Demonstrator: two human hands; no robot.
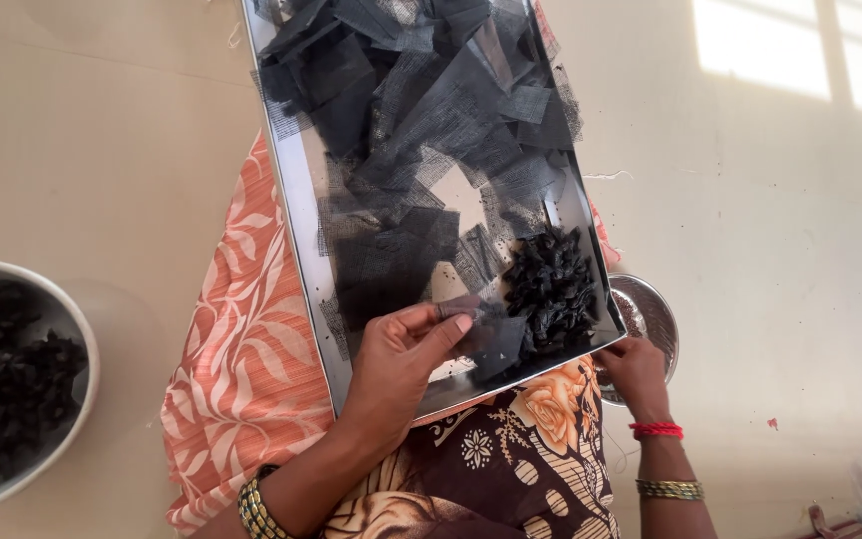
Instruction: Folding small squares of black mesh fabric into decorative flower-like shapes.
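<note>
Left hand (396,364): fingers (451,321) pinched shut on a black mesh square (481,324) at the tray's near edge.
Right hand (636,374): fingers curled under the steel tray (296,200), gripping its right near corner.
Mesh squares: scattered across the tray.
Black clumps (551,289): piled near right, beside the pinched square.
Bowl (77,329): left, on the floor.

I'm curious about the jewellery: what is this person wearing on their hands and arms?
Both forearms are bare, without sleeves. The left hand has a gold-and-dark beaded bangle at the wrist. The right hand has a red thread band and, further up, a slim gold bangle.
</note>
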